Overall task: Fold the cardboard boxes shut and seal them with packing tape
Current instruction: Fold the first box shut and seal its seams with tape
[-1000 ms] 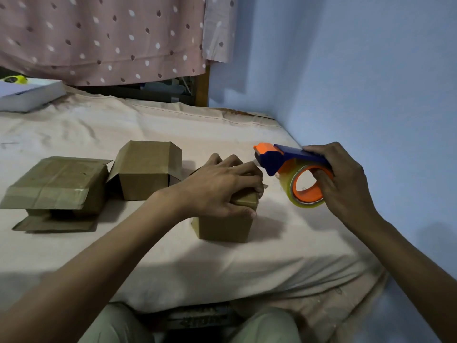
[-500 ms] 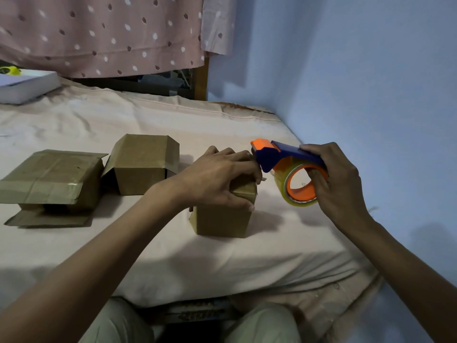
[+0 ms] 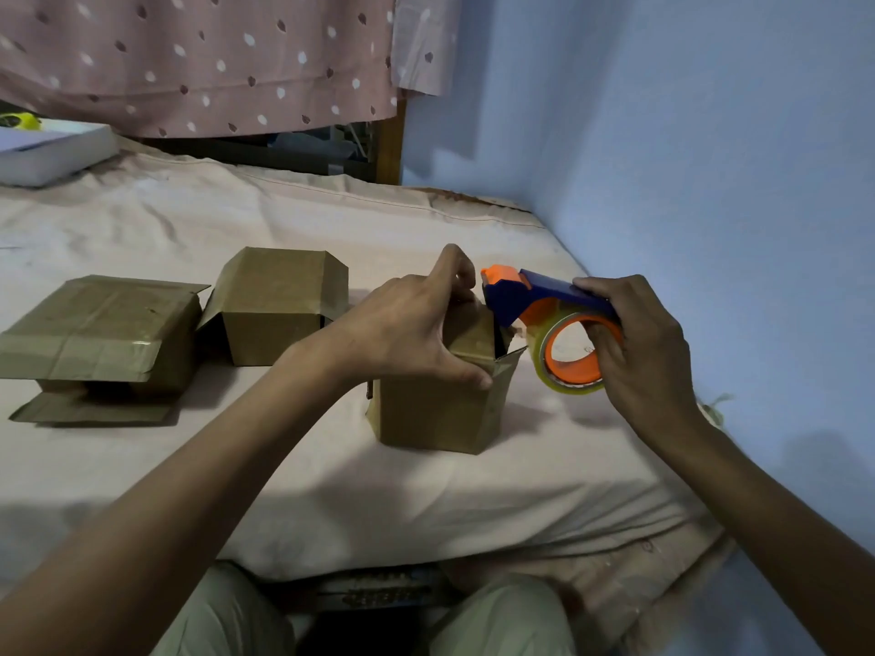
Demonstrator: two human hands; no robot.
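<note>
Mid-frame, our left hand (image 3: 416, 329) presses the small box (image 3: 440, 409) flaps down; our right hand (image 3: 639, 348) grips the tape dispenser (image 3: 544, 319) at its top edge. The cardboard looks light and bendy, so we'd hold near the seam.

Both forearms reach forward from the bottom corners of the view and converge toward the middle. The left hand (image 3: 412, 333) lies palm-down, thumb stretched toward the person and pressed flat, fingers curled over at the far side with the index raised. The right hand (image 3: 639, 343) is turned inward, its fingers wrapped in a grip, with the wrist bent slightly down.
</note>
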